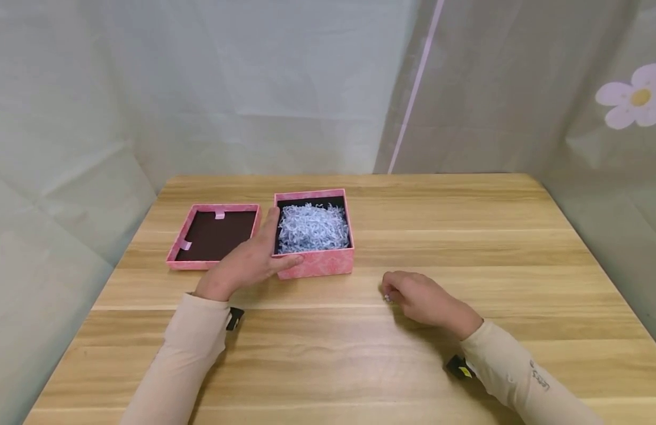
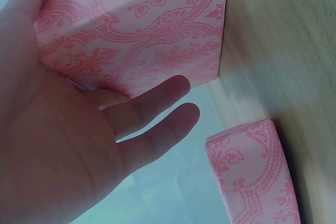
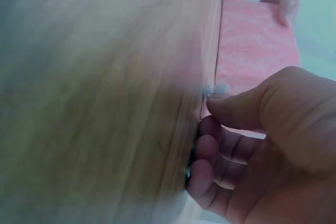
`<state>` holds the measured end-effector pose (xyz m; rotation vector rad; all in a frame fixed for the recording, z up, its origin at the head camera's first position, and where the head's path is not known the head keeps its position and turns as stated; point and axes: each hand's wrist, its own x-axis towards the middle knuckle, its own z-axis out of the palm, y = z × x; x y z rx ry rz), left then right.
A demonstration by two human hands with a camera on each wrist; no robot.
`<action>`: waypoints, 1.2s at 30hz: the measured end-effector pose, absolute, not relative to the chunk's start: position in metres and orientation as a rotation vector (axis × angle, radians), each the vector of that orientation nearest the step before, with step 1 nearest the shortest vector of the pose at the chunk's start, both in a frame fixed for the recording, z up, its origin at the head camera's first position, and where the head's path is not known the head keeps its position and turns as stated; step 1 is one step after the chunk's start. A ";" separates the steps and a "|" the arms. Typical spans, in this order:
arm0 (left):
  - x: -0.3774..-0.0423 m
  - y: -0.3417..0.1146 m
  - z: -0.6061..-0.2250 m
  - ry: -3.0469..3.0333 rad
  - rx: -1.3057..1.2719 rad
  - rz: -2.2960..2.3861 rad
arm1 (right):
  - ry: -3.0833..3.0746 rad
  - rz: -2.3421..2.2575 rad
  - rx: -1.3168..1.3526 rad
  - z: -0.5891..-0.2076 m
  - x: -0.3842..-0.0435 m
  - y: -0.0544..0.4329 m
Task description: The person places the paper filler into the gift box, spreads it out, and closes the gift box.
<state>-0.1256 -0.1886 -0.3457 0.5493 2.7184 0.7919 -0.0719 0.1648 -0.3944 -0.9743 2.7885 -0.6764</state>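
A pink patterned box (image 1: pixel 324 264) stands uncovered on the table, filled with pale blue shredded paper (image 1: pixel 313 229). My left hand (image 1: pixel 247 262) rests against its near left corner, fingers straight along the left side and thumb across the front. In the left wrist view the fingers are spread beside the box wall (image 2: pixel 142 30). To the right of the box, my right hand (image 1: pixel 420 297) is low over the tabletop with curled fingers. Between its thumb and index finger it pinches a small shred of paper (image 3: pixel 216 89), whitish in the right wrist view.
The box lid (image 1: pixel 216 237) lies inside up to the left of the box, dark within, with small pink ribbon tabs. The wooden table (image 1: pixel 466 224) ends at pale fabric walls (image 1: pixel 280 88) behind and at both sides.
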 end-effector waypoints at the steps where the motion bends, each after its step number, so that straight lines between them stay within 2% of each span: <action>1: -0.125 -0.189 -0.345 2.719 0.546 0.792 | 2.799 -0.656 -0.977 -0.394 -0.071 0.164; 8: -0.125 -0.189 -0.345 2.716 0.531 0.800 | 2.884 -0.517 -1.021 -0.391 -0.065 0.155; 16: -0.125 -0.189 -0.346 2.716 0.527 0.792 | 3.012 -0.142 -1.204 -0.390 -0.056 0.144; 20: -0.125 -0.190 -0.346 2.715 0.527 0.786 | 2.896 -0.360 -1.160 -0.393 -0.068 0.150; 26: -0.127 -0.188 -0.348 2.711 0.536 0.780 | 2.665 -0.876 -0.807 -0.400 -0.100 0.168; 36: -0.126 -0.190 -0.348 2.718 0.557 0.775 | 2.741 -0.852 -0.800 -0.400 -0.112 0.161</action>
